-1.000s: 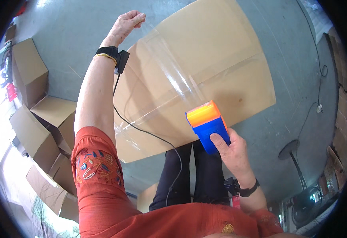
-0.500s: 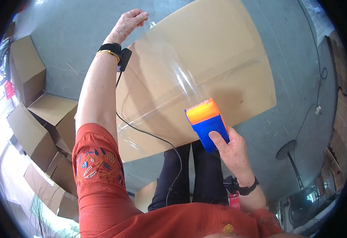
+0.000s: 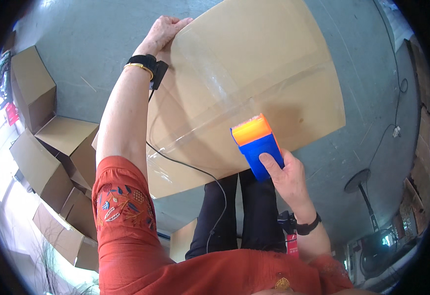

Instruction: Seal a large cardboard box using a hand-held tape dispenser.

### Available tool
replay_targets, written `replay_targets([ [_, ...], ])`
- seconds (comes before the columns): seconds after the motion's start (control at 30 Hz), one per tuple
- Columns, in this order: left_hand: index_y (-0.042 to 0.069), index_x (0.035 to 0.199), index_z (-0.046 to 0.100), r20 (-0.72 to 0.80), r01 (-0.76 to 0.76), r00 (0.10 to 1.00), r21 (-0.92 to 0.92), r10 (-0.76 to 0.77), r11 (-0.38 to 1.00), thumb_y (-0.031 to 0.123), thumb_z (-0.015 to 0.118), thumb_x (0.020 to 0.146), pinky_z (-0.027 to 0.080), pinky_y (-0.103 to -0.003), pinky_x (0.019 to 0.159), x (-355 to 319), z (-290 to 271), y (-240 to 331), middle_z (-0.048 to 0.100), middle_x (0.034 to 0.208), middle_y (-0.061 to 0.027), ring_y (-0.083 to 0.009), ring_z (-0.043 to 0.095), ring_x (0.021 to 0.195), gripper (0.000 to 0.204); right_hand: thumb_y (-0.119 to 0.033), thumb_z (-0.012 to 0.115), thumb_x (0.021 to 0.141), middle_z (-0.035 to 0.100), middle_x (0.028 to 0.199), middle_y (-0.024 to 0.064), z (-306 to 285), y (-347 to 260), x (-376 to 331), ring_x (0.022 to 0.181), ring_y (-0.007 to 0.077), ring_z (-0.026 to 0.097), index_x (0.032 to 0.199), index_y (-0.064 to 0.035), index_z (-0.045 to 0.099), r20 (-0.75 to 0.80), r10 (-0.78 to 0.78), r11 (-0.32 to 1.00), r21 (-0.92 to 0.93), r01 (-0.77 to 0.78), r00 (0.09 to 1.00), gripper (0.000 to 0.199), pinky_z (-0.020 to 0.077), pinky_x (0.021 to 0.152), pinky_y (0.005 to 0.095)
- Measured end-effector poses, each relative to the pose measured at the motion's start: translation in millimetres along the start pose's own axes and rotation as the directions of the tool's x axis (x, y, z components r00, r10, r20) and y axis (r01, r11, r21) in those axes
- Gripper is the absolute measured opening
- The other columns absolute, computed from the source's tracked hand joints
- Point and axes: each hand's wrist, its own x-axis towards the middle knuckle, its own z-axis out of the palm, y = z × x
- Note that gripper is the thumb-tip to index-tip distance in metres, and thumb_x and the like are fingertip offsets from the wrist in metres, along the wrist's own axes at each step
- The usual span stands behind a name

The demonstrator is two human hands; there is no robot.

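A large brown cardboard box [image 3: 279, 42] stands before my legs, its flat top marked by a seam with clear tape along it. My right hand [image 3: 291, 179] grips a blue and orange tape dispenser [image 3: 259, 147] above the near part of the box, thumb on its blue side. A strip of clear packing tape [image 3: 215, 78] runs from the dispenser side toward the box's far left edge. There, my left hand [image 3: 166, 33] is closed at the edge, with the strip's end at its fingers. Its fingertips are partly hidden.
Several open cardboard boxes [image 3: 52, 167] crowd the left side. A thin black cable [image 3: 185, 163] hangs from my left wrist across the box. To the right, a round-based stand [image 3: 357, 181] and a loose cord [image 3: 397, 108] lie on the grey floor, with flattened cardboard [image 3: 421, 147] beyond.
My left hand has moved down and slightly right onto the box's edge, and the raised tape now lies closer to the cardboard. The dispenser has shifted slightly up.
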Motion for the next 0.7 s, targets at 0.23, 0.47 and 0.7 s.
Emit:
replay_targets([
  [0.23, 0.005, 0.135, 0.062, -0.553, -0.274, 0.674, 0.429, 0.49, 0.861, 0.052, 0.048, 0.106, 0.05, -0.048, 0.104, -8, 14, -37, 0.064, 0.134, -0.0192, -0.039, 0.057, 0.13, 0.057, -0.057, 0.068, 0.095, 0.071, 0.086, 0.0221, 3, 0, 6, 0.08, 0.0338, 0.071, 0.108, 0.0029, 0.068, 0.003, 0.004, 1.0, 0.025, -0.004, 1.0, 0.061, 0.0534, 0.075, 0.0409],
  [0.47, 0.006, 0.135, 0.06, -0.415, -0.375, 0.828, 0.09, 0.377, 0.923, 0.04, 0.048, 0.107, 0.045, -0.049, 0.108, -47, 48, -12, 0.062, 0.135, -0.0211, -0.0406, 0.057, 0.128, 0.046, -0.057, 0.069, 0.094, 0.071, 0.086, 0.0216, 4, 7, 23, 0.079, 0.0332, 0.07, 0.107, 0.004, 0.068, 0.023, 0.045, 0.999, 0.022, -0.046, 0.999, 0.063, 0.0531, 0.076, 0.0399],
  [0.7, 0.021, 0.142, 0.062, -0.491, -0.35, 0.799, 0.093, 0.349, 0.932, 0.059, 0.033, 0.107, 0.042, -0.041, 0.113, -34, 54, -16, 0.066, 0.138, -0.0133, -0.0327, 0.057, 0.134, 0.059, -0.059, 0.068, 0.094, 0.071, 0.086, 0.0195, 3, 13, 39, 0.08, 0.027, 0.068, 0.107, 0.0052, 0.069, 0.053, 0.084, 0.995, -0.06, -0.081, 0.995, 0.065, 0.0531, 0.078, 0.0382],
])
